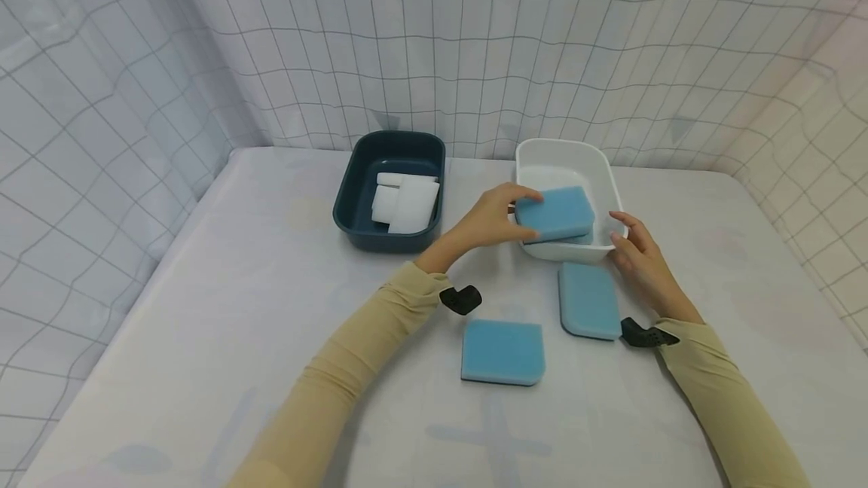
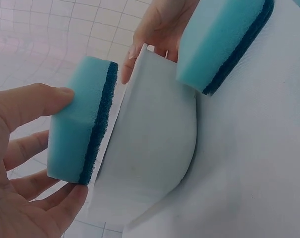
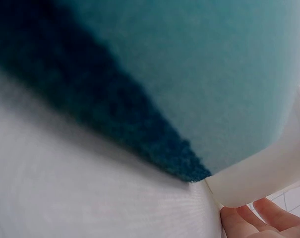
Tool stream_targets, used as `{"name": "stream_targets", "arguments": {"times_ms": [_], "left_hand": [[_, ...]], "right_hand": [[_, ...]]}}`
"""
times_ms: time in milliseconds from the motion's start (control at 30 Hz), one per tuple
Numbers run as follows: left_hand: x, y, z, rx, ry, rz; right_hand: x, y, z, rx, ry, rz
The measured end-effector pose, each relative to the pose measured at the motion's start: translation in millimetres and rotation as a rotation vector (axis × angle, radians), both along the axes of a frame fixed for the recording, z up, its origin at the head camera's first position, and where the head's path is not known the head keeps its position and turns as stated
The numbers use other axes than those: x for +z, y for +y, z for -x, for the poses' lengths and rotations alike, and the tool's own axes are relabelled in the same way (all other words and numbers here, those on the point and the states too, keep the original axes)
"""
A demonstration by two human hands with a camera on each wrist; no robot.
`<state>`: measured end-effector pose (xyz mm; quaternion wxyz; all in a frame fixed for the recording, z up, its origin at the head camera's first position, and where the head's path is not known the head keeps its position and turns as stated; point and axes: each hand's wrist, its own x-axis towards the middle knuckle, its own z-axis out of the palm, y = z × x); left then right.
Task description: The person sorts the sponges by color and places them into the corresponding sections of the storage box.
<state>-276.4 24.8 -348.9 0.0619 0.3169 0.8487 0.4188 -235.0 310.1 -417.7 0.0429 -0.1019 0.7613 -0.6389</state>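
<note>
In the head view, the left hand (image 1: 498, 215) pinches a blue rectangular foam sponge (image 1: 556, 211) over the white plastic tub (image 1: 568, 160); two loose blue sponges (image 1: 503, 351) (image 1: 588, 300) seem left to load (white foam-like blocks (image 1: 415, 204) already occupy the dark-teal plastic tub (image 1: 389, 242)). Left wrist: the right hand (image 2: 162, 25) grips the rim. Right wrist: one loose sponge (image 3: 204, 89) blocks much.

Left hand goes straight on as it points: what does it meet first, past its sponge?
Likely the wall of the white bin nearest the right hand, with the held sponge leading. Depth is unclear; it might pass above.
</note>
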Motion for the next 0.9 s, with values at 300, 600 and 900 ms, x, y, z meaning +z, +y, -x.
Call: {"name": "stream_targets", "arguments": {"times_ms": [300,600,900], "left_hand": [[-0.9,9,4.9,0.068,-0.009,0.006],[2.6,20,14.6,0.11,0.05,0.071],[-0.4,24,24.3,0.15,0.063,0.104]], "right_hand": [[-1.2,2,1.0,-0.01,0.006,-0.044],[2.2,2,1.2,-0.02,-0.002,-0.074],[0.7,2,1.1,-0.034,0.005,-0.087]]}}
